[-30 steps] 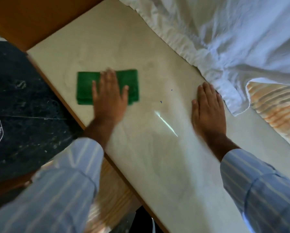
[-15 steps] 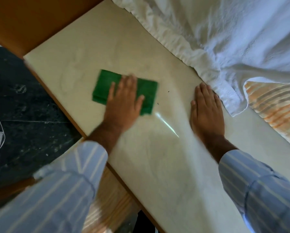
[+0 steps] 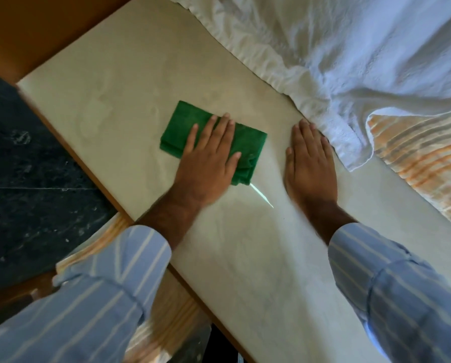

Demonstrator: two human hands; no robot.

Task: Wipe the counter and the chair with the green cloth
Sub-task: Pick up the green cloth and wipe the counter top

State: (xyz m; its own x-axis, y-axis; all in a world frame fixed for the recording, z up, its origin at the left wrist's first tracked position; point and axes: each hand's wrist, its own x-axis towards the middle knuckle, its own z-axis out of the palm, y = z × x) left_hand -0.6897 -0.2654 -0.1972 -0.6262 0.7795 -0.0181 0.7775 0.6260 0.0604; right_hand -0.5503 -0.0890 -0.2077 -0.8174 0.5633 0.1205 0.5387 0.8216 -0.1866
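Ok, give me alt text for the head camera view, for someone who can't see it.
A left hand presses a folded green cloth flat on a pale counter, while the right hand rests palm-down beside it. White bedding and a striped towel lie along the counter's far edge.

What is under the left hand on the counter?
The left hand lies flat on the folded green cloth, which rests on the pale counter. The cloth's ends stick out either side of the hand; its middle and the counter beneath are covered.
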